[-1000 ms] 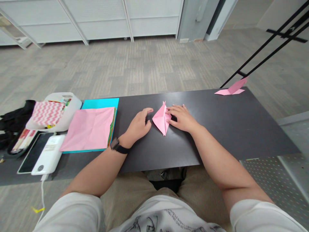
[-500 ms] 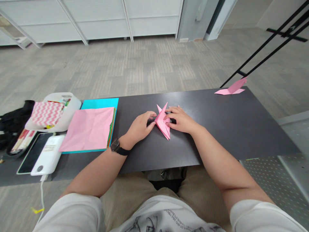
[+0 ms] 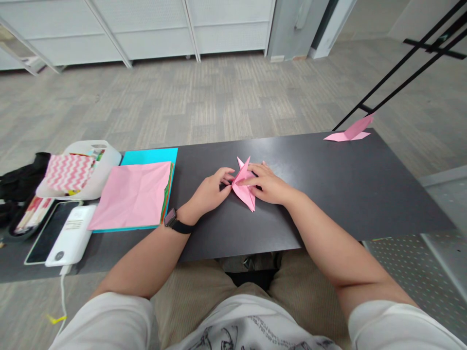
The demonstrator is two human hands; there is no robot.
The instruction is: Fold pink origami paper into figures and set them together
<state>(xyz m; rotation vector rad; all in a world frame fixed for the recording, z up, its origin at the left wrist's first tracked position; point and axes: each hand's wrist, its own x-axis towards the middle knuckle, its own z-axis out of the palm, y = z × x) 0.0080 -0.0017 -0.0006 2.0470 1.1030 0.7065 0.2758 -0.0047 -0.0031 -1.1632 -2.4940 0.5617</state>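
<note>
A folded pink origami piece (image 3: 243, 187) lies on the dark table in front of me, with pointed flaps up at its top and a point toward me at the bottom. My left hand (image 3: 216, 188), with a watch on its wrist, pinches the left corner of the paper between thumb and fingers. From the right, my right hand (image 3: 268, 183) grips the folded paper, its index finger stretched across the upper face. Its fingers cover part of the right side. A finished-looking pink origami figure (image 3: 352, 133) stands at the table's far right corner.
On the left, a stack of coloured paper with a pink sheet (image 3: 131, 194) on top lies beside a white basket (image 3: 109, 158). A white power bank (image 3: 71, 236) with a cable lies against a phone (image 3: 47, 238). Black rails (image 3: 401, 73) rise behind the table's right end.
My right index finger has moved left across the paper and now presses on its face. The origami piece and both hands have shifted slightly left.
</note>
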